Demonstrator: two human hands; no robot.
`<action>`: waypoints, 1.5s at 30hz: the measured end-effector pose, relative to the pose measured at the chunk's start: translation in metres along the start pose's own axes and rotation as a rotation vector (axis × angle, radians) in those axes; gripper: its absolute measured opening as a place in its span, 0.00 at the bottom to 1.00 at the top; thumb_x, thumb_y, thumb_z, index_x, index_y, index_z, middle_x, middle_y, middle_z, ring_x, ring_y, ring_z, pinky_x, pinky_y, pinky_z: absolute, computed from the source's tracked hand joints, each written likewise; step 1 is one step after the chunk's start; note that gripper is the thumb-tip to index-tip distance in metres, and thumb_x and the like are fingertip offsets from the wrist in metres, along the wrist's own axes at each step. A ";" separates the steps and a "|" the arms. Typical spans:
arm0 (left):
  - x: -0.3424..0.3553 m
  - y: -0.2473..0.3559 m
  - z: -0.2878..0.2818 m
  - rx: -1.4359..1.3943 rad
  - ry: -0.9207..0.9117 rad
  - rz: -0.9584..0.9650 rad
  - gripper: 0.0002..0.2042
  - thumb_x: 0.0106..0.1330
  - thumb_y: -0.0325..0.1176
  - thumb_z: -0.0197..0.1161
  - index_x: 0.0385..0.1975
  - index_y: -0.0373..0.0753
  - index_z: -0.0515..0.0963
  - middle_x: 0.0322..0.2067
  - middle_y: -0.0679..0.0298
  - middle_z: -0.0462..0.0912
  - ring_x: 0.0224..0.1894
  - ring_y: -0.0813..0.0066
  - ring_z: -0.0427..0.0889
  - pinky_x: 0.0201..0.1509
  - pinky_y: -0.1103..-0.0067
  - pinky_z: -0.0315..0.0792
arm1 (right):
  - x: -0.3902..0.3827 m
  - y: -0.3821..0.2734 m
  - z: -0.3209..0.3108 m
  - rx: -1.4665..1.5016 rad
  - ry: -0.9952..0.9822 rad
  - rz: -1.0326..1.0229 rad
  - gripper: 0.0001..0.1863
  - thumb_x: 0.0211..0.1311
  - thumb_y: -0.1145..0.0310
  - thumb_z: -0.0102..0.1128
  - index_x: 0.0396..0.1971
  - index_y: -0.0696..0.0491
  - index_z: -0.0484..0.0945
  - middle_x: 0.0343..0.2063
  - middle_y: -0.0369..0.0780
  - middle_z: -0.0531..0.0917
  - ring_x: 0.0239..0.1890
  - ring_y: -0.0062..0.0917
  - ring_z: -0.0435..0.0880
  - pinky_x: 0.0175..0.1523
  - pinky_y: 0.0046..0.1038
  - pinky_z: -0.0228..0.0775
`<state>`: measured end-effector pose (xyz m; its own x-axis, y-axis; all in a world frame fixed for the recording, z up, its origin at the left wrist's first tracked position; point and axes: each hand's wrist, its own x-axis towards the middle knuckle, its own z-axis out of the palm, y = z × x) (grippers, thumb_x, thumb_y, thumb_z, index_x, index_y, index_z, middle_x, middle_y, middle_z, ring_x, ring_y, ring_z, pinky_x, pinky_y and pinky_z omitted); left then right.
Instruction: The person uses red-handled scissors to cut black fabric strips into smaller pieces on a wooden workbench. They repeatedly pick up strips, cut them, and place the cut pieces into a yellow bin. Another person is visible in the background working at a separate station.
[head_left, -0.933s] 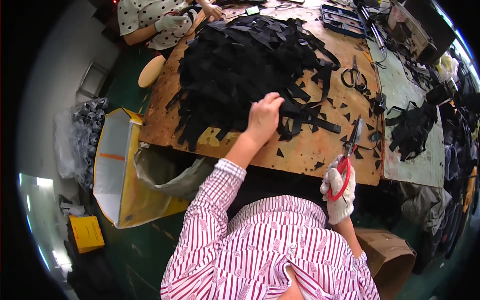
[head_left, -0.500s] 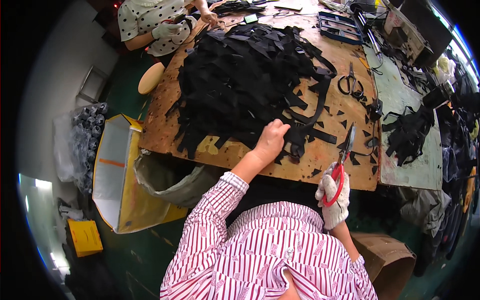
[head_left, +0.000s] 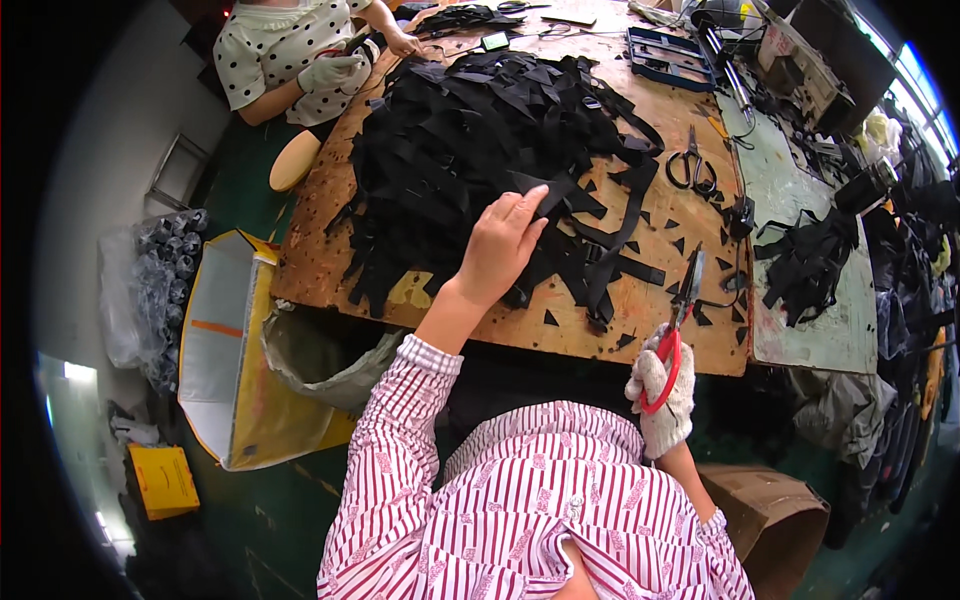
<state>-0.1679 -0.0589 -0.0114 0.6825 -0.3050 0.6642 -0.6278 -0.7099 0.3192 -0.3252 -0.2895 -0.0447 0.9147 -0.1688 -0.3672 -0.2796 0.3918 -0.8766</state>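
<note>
My left hand (head_left: 502, 242), bare, reaches over a big heap of black fabric strips and pieces (head_left: 430, 150). Its fingertips touch a dark piece, with thumb and fingers apart. At the table's front right, my right hand (head_left: 660, 395) wears a white knit glove and holds red-handled scissors (head_left: 676, 340), blades pointing away from me. Small black triangles (head_left: 679, 245) lie scattered beside them on the worn wooden table (head_left: 600, 340). Black-handled scissors (head_left: 690, 172) rest farther back, right of the heap.
A co-worker (head_left: 290, 60) in dotted clothing works at back left. A pale green board (head_left: 805, 350) holds more black pieces (head_left: 805, 260); behind is a blue tray (head_left: 668, 60). A yellow-sided bin (head_left: 205, 380), sack (head_left: 330, 370) and cardboard box (head_left: 770, 520) stand below the table.
My left hand came toward the table's near edge, then moved back up and leftward over the heap. My right hand and scissors shifted slightly left. The view has also shifted a little.
</note>
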 end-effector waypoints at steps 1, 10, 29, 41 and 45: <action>0.003 0.004 -0.007 0.068 0.071 0.063 0.13 0.61 0.27 0.58 0.46 0.35 0.75 0.36 0.59 0.77 0.40 0.64 0.75 0.47 0.72 0.65 | -0.001 0.000 0.002 -0.031 0.023 -0.019 0.19 0.55 0.73 0.58 0.45 0.57 0.63 0.23 0.35 0.71 0.15 0.16 0.71 0.17 0.16 0.66; 0.005 0.042 -0.027 -1.220 0.061 -0.606 0.08 0.71 0.31 0.49 0.32 0.36 0.73 0.25 0.61 0.80 0.28 0.76 0.77 0.36 0.80 0.70 | -0.012 0.000 0.010 -0.207 -0.141 -0.132 0.20 0.56 0.76 0.62 0.45 0.57 0.62 0.22 0.32 0.72 0.20 0.13 0.70 0.26 0.16 0.66; -0.047 0.060 0.002 -1.207 -0.070 -0.869 0.08 0.69 0.35 0.54 0.32 0.37 0.73 0.19 0.70 0.74 0.22 0.87 0.71 0.27 0.87 0.66 | -0.012 -0.004 0.010 -0.856 -0.295 -0.288 0.40 0.45 0.57 0.70 0.57 0.57 0.63 0.37 0.47 0.79 0.36 0.38 0.81 0.43 0.32 0.72; -0.060 0.080 0.008 -1.113 -0.241 -0.886 0.09 0.69 0.36 0.54 0.28 0.39 0.74 0.16 0.74 0.71 0.17 0.91 0.67 0.20 0.91 0.60 | -0.002 0.011 0.005 -0.839 -0.291 -0.372 0.37 0.44 0.58 0.70 0.53 0.58 0.65 0.35 0.47 0.79 0.38 0.40 0.81 0.44 0.34 0.71; -0.060 0.082 0.010 -1.088 -0.236 -0.876 0.10 0.70 0.36 0.54 0.27 0.39 0.73 0.15 0.75 0.69 0.16 0.93 0.64 0.18 0.91 0.56 | -0.008 -0.001 0.008 -0.794 -0.297 -0.229 0.34 0.45 0.58 0.70 0.49 0.58 0.66 0.34 0.45 0.78 0.36 0.36 0.80 0.43 0.33 0.71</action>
<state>-0.2568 -0.1048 -0.0317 0.9733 -0.2015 -0.1100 0.1285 0.0815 0.9884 -0.3296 -0.2815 -0.0387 0.9804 0.1197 -0.1565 -0.0992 -0.3868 -0.9168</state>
